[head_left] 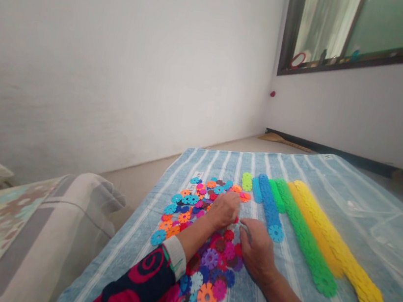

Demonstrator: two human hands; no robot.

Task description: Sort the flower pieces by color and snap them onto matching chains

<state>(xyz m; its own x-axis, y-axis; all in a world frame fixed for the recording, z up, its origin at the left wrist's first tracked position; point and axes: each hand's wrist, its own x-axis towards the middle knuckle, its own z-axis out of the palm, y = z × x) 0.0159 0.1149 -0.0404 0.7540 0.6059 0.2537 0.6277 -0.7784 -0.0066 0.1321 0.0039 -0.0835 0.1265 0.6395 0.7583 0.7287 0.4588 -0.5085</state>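
Note:
A loose heap of flat snowflake-shaped plastic discs [203,250] in many colours lies on a blue striped cloth [332,173]. My left hand [224,209] rests on the heap's far part, fingers curled down over a red disc; whether it grips it is hidden. My right hand [256,250] lies palm down at the heap's right edge, fingers bent together near the same spot. Right of my hands, discs are laid in long overlapping rows: a blue row [270,207], a green row [302,233] and a yellow row [344,254]. A short light-green row [247,181] sits at the far end.
A clear plastic bag [387,230] lies on the cloth at the right. Folded fabric and a grey cushion [66,222] sit at the left. White walls, a bare floor strip and a window [366,29] are beyond.

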